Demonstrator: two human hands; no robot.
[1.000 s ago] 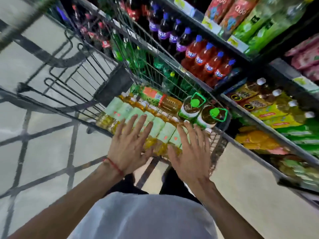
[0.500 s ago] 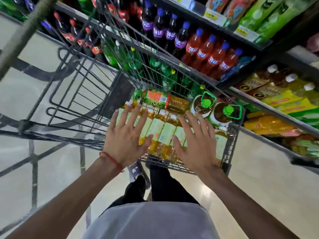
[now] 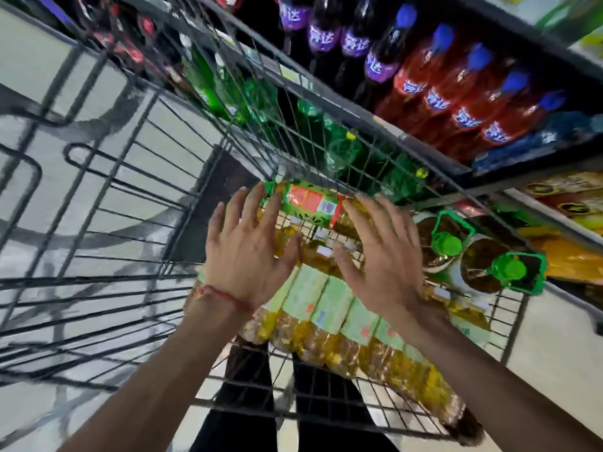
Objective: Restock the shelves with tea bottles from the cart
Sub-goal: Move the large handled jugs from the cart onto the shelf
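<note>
A row of amber tea bottles [image 3: 329,308] with pale green labels lies side by side in the wire cart [image 3: 137,197]. Across their far end lies one tea bottle [image 3: 310,202] with a green and red label. My left hand [image 3: 248,249], a red string at its wrist, hovers with fingers spread over the left end of that crosswise bottle. Over the bottle's right end my right hand [image 3: 378,252] is spread the same way. Neither hand grips anything. Two large bottles [image 3: 473,259] with green caps and handles stand at the cart's right side.
Shelves run along the right: purple-labelled dark soda bottles [image 3: 352,40], red soda bottles [image 3: 456,96] with blue caps, green bottles [image 3: 339,148] behind the cart's wire wall, yellow drink packs [image 3: 567,256] lower down. The cart's folded wire seat is at left, over tiled floor.
Both hands have moved forward over the row of bottles to the crosswise bottle at its far end. The view has come closer to the cart.
</note>
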